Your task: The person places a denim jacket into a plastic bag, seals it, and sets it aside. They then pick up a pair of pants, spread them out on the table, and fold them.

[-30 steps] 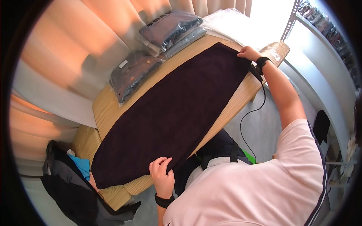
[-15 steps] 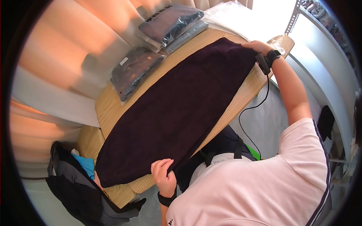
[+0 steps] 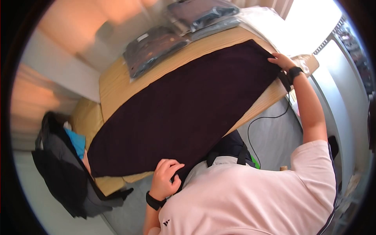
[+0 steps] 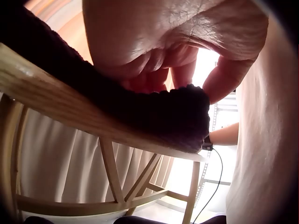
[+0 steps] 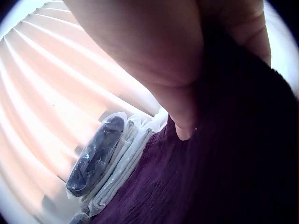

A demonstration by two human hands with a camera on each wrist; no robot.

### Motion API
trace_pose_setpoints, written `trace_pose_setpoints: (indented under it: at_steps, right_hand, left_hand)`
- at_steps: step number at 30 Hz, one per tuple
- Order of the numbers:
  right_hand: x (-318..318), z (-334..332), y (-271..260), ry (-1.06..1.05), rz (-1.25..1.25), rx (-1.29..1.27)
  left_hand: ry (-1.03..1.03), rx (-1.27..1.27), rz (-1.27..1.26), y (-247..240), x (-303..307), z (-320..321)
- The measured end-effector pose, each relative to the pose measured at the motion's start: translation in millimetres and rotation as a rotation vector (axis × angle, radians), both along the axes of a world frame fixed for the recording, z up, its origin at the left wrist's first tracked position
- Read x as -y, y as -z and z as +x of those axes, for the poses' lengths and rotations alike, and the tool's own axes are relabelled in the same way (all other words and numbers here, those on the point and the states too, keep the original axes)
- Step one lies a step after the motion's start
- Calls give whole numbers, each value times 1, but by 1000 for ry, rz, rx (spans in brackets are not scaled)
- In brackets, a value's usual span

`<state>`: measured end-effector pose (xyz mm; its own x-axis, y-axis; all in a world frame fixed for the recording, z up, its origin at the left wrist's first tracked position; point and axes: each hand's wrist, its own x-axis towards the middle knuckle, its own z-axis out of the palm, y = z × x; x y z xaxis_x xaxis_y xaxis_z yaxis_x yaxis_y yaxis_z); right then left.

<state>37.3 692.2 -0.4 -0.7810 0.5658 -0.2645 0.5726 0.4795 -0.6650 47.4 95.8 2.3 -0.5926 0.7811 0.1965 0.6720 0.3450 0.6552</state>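
A long dark purple cloth (image 3: 184,102) lies spread lengthwise over the wooden table, its near edge hanging toward the person's lap. My left hand (image 3: 166,178) is at that near edge, with fingers bent over the top. In the left wrist view, the cloth's thick edge (image 4: 187,116) sits between those fingers and the thumb (image 4: 229,79). At the far right end, my right hand (image 3: 282,62) grips the cloth's corner. From the right wrist, one digit (image 5: 184,126) presses on the purple surface while the others go behind the cloth.
Clear-bagged folded garments (image 3: 154,49) lie along the table's back edge (image 3: 117,78), beside a curtain. Dark clothes (image 3: 58,168) and a blue cloth (image 3: 76,143) hang at the left end. A black cable (image 3: 250,137) drops beside the table; metal shelving (image 3: 333,66) stands right.
The head view has shifted and turned. My right hand has altered its hold at the far corner, and the cloth there looks pulled straighter. My left hand has stayed at the near edge.
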Motion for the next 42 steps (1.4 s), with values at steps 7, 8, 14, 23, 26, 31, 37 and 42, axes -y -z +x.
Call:
trace_pose_setpoints:
  at_steps: [7,8,14,23,26,31,37,42]
  right_hand:
    - [-47,-24,17,121,-147,-76]
    - [-63,-27,24,170,-114,-30]
    - [-79,-56,44,116,-173,30]
    - [-28,-36,13,150,-381,-74]
    - [-39,-33,37,20,-198,-185]
    - [-46,-26,37,61,-38,-145]
    - [-16,-21,-3,110,-208,-500]
    - [-64,-28,47,54,-220,-361]
  left_hand:
    - [-553,-333,126,-17,68,-29]
    - [-806,-204,239,-16,87,-35]
    - [-1467,481,934,3,204,-55]
    - [-1258,938,886,6,204,-103]
    - [-1229,907,871,26,215,-130]
    - [-1185,880,1093,18,202,-150]
    - [-1117,665,1176,-20,186,-144]
    - [-1282,295,707,23,245,-166]
